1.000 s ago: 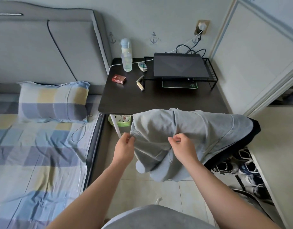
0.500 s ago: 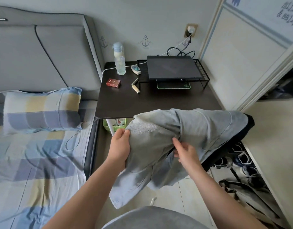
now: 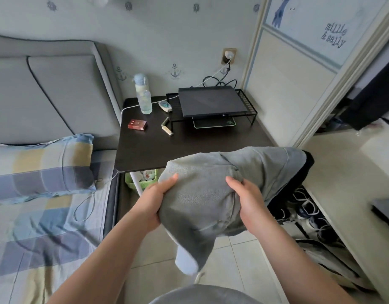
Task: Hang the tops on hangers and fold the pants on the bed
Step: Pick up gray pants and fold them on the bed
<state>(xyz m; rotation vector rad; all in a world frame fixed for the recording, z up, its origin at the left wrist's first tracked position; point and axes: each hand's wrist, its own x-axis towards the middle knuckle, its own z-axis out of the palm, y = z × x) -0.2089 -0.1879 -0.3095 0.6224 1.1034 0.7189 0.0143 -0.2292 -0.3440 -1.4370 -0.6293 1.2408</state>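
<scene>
This is a bedroom in a home. A bed (image 3: 35,238) with a checked sheet, a matching pillow (image 3: 40,167) and a padded grey headboard (image 3: 46,95) fills the left side. Just beside it stands a dark table (image 3: 189,145), with a water bottle (image 3: 143,95) near its far left corner and a closed laptop (image 3: 211,102) on a wire stand (image 3: 248,104) along its far edge. The wallpaper (image 3: 174,70) is printed with anchors. Shoes (image 3: 303,205) lie on the tiled floor (image 3: 237,260) by a sliding wardrobe door (image 3: 288,84).

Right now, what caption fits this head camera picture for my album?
Left hand and right hand grip a bunched grey garment near the dark table, beside the bed.
</scene>
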